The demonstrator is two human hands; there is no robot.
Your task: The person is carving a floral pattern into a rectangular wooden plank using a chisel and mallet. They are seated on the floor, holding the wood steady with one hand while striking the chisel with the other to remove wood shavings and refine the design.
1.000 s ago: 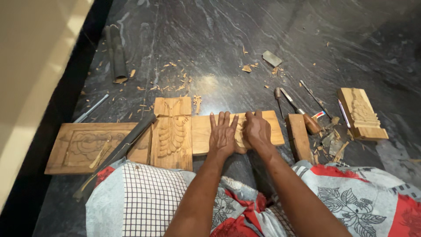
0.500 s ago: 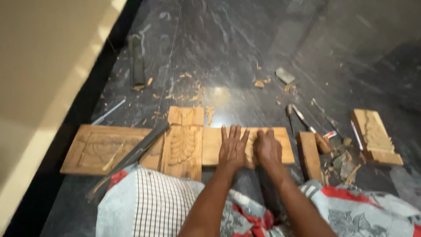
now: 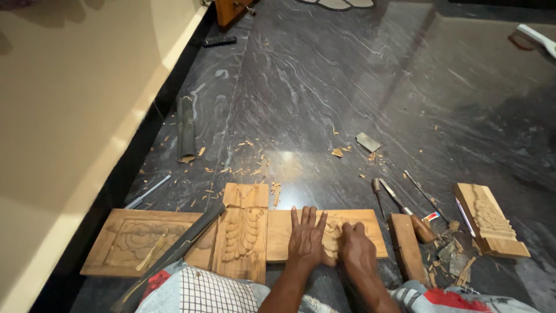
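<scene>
Off to the side sat a big carved panel (image 3: 142,241) with a long metal bar (image 3: 174,255) across it, chisels (image 3: 405,208) and a leafy carved block (image 3: 491,220) on the right, wood chips (image 3: 243,168) scattered over the dark stone floor (image 3: 347,87).

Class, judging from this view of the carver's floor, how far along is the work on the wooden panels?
Done: the leaf panel, the left panel and the right block show relief. In hand: the left hand lies flat and the right hand works on the middle panel, partly carved. Left: its bare left part and the plain strip.
</scene>
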